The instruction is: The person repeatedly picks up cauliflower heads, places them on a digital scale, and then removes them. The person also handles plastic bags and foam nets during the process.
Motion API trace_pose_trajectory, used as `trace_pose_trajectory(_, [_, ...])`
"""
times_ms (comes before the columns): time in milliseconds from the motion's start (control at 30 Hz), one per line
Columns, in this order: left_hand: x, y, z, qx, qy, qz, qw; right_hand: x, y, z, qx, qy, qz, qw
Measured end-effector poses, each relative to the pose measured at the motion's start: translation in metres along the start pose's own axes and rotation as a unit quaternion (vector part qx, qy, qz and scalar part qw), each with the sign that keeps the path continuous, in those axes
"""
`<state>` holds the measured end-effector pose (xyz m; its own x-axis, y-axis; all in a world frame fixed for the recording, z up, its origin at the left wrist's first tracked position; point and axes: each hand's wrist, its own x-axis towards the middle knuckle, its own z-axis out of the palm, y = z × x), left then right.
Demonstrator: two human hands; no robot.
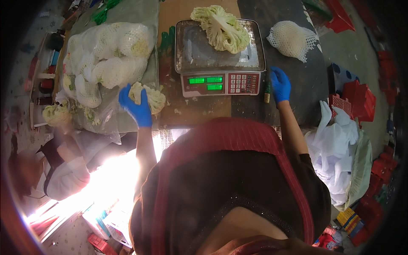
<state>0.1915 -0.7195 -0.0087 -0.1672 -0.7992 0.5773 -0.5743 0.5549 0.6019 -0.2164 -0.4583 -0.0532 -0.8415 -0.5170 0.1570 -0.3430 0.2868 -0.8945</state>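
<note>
Item under inspection: a pale cabbage head (154, 100), located left of centre in the frame, at the left hand (138, 109). That hand, gloved in blue, is spread wide, fingers on the head's far left and thumb across its face; the spread would suit a rounded, leafy object. Whether it bears weight cannot be told.

A second, looser cabbage (225, 34) lies at upper centre on the metal pan (193, 53) of a scale (221, 84), its leaves reaching past the pan's back edge. The scale's lit displays and keypad face the wearer, presumably for easy reading and reach.

The right hand (281, 87), also gloved, shows nothing in its grasp. Its fingers are extended and close together beside the scale's right side, near a slim green-and-tan tool (267, 92), with a gap visible between them.

At upper left, heads in white netting (106, 51) are massed in a clear plastic bag (112, 121); the netting probably cushions the leaves. At upper right lies a white net bundle (292, 40), contents not determinable.

Outer area: white sacking (333, 148) at right, red crates (361, 100) above it, and another person (70, 176) at lower left.
</note>
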Motion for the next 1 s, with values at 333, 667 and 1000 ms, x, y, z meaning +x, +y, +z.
trace_pose_trajectory(333, [0.143,0.121,0.188,-0.055,-0.163,0.337,0.926,0.087,-0.165,0.11,-0.181,-0.102,-0.234,0.95])
trace_pose_trajectory(667, [0.198,0.127,0.216,0.03,-0.383,0.442,0.81,0.129,-0.144,0.109,-0.172,-0.257,-0.188,0.932])
trace_pose_trajectory(1000, [0.188,0.13,0.22,0.009,-0.382,0.446,0.809,0.126,-0.164,0.117,-0.282,-0.244,-0.216,0.902])
